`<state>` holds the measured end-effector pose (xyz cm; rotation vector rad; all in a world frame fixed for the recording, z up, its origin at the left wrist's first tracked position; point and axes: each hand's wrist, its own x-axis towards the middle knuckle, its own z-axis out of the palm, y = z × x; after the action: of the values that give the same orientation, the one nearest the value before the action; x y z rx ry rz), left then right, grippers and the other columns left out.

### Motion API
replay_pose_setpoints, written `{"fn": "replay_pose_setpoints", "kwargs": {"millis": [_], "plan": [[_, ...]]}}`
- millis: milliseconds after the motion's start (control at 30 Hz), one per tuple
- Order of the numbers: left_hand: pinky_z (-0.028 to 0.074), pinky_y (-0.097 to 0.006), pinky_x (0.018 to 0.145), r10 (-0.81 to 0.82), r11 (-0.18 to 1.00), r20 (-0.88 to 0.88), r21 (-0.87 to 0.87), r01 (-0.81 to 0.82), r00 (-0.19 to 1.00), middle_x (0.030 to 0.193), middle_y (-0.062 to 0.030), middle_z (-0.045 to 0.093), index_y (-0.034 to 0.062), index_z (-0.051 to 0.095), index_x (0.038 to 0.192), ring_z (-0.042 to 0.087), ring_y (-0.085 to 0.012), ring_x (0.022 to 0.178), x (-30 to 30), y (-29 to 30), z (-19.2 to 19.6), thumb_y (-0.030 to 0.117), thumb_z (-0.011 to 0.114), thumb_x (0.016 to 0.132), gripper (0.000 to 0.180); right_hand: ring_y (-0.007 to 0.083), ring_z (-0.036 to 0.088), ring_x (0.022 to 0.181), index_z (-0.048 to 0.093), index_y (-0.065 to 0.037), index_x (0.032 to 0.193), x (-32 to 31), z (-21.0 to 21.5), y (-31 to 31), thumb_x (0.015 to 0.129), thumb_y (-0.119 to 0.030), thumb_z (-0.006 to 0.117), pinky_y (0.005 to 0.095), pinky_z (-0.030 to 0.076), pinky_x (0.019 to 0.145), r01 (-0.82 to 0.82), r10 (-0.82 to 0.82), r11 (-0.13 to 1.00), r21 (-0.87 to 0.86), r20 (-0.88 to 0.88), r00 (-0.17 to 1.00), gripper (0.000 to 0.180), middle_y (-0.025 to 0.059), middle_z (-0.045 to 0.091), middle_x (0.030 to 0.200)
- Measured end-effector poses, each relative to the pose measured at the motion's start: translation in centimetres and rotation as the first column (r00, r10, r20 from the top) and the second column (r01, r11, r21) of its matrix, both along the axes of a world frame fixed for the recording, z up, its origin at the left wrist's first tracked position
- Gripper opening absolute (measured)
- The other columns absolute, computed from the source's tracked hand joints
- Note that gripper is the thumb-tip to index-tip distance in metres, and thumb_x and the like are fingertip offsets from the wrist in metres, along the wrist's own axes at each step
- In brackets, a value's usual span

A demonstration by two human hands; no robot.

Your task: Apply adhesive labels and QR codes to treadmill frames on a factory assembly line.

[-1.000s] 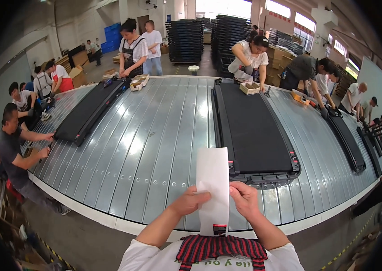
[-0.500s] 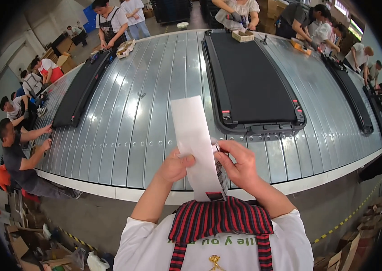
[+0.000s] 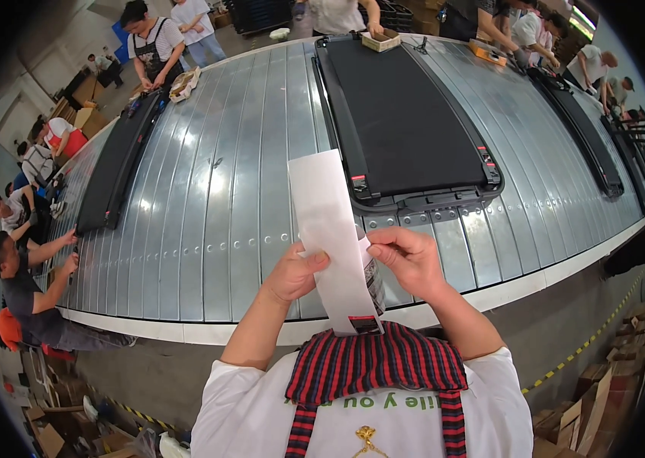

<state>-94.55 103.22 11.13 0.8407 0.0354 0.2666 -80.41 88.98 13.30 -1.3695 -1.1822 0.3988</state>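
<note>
My left hand (image 3: 297,273) is closed on a long white paper strip (image 3: 326,217), its thumb pressed flat over the front. The strip stands up before my chest, and a black label with a red band (image 3: 365,324) shows at its lower end. Behind the strip's right edge, a curved band with dark print (image 3: 373,284) is partly hidden; it looks like more of the label roll. My right hand (image 3: 412,262) pinches a small pale piece (image 3: 363,243) at that edge between thumb and forefinger. How much of this piece is free of the strip is hidden.
A slatted metal conveyor (image 3: 254,214) carries a black framed panel (image 3: 414,122) ahead, and others left (image 3: 120,168) and right (image 3: 578,137). Small parts boxes (image 3: 381,40) sit near the far edge. Several co-workers stand around it. Cardboard (image 3: 593,412) lies on the floor.
The panels and boxes have shifted left and slightly up in view. My right hand has turned a little, its pinched piece showing paler beside the strip. My left hand keeps its hold.
</note>
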Motion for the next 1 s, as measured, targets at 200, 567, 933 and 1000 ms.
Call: {"fn": "replay_pose_setpoints", "kwargs": {"millis": [200,567,933,1000], "plan": [[0.041,-0.034,0.087,-0.009,1.0,0.02,0.027,0.008,1.0,0.112,-0.0111,0.052,-0.0006,0.045,0.117,0.052,-0.0223,0.103,0.8,0.8,-1.0,0.018,0.063,0.077,0.048,0.0094,0.056,0.071,0.059,0.001,0.086,1.9,-0.8,1.0,0.08,-0.008,0.059,0.0224,0.046,0.064,-0.149,0.154,0.988,0.041,-0.341,0.927,0.01,0.002,0.059,0.077],[0.044,-0.023,0.063,0.502,0.738,-0.032,0.536,-0.409,0.864,0.077,-0.0016,0.061,0.0001,0.061,0.089,0.052,-0.0054,0.073,6.2,3.2,-3.4,0.016,0.061,0.079,0.019,0.0245,0.055,0.076,0.057,-0.007,0.087,0.7,-0.9,6.6,0.068,-0.01,0.064,0.0348,0.047,0.062,0.11,-0.141,0.99,0.089,0.72,0.68,0.021,0.0063,0.058,0.078],[0.043,-0.028,0.057,0.329,0.436,0.031,0.882,-0.18,0.944,0.068,-0.0119,0.058,0.0004,0.058,0.08,0.054,-0.0191,0.059,6.9,6.7,-3.4,0.007,0.062,0.063,0.019,0.0241,0.054,0.063,0.061,-0.007,0.084,3.2,-1.0,9.1,0.068,-0.007,0.064,0.0341,0.045,0.054,0.013,0.007,0.999,-0.031,0.56,0.828,0.017,0.006,0.054,0.07],[0.041,-0.026,0.056,0.304,0.422,0.055,0.887,-0.186,0.951,0.063,-0.008,0.055,-0.0011,0.055,0.077,0.05,-0.009,0.06,7.3,6.8,-3.9,0.005,0.062,0.063,0.017,0.0242,0.054,0.064,0.06,-0.007,0.084,3.9,-1.5,9.2,0.068,-0.007,0.064,0.0339,0.045,0.053,0.003,0.014,1.0,-0.029,0.563,0.826,0.016,0.0062,0.054,0.069]]}}
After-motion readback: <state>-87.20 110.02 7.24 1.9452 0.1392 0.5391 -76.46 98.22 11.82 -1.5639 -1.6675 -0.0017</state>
